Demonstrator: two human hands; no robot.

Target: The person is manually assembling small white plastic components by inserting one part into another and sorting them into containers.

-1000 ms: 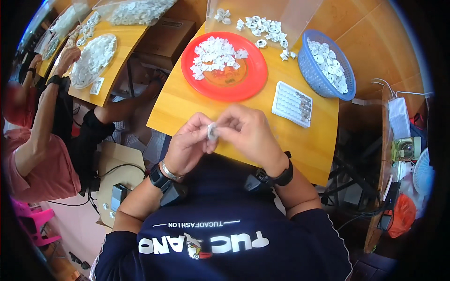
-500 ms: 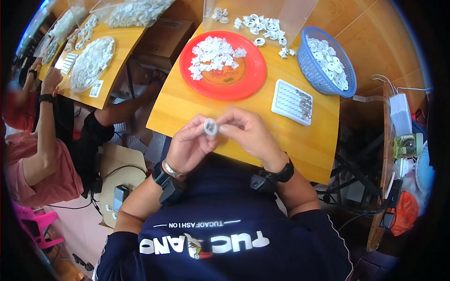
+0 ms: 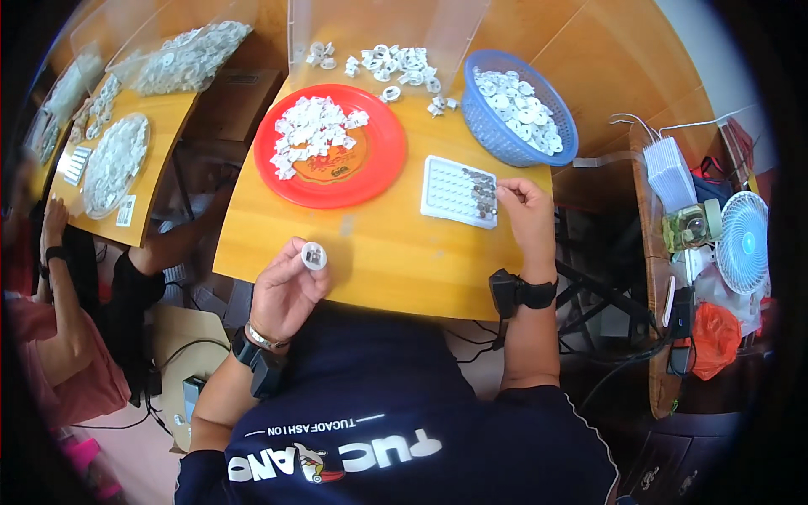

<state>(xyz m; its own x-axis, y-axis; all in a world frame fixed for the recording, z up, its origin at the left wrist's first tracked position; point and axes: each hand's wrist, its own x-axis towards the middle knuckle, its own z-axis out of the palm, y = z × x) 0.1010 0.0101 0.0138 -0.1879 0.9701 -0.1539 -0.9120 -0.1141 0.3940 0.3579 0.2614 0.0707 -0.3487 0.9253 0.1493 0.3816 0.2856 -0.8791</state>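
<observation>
A small round white plastic part [image 3: 314,256] with dark bits inside it is pinched between the thumb and fingers of my left hand [image 3: 289,289], just above the table's near edge. My right hand [image 3: 528,217] is at the right edge of a white tray [image 3: 446,207] with rows of small hollows. Its thumb and fingers are pressed together beside small metal pieces [image 3: 483,195] lying along the tray's right side. Whether a metal piece is between these fingertips is too small to tell.
A red plate [image 3: 389,164] piled with small white plastic pieces [image 3: 316,130] stands left of the tray. Behind the tray is a blue basket [image 3: 505,151] of white discs [image 3: 522,109]. Loose ring-shaped parts [image 3: 396,63] lie near a clear bin. At left, a co-worker [image 3: 63,345] sits at another table.
My right hand has left the round part and moved right to the tray. My left hand keeps the part, lower and further left. The view has shifted, so the table appears further left.
</observation>
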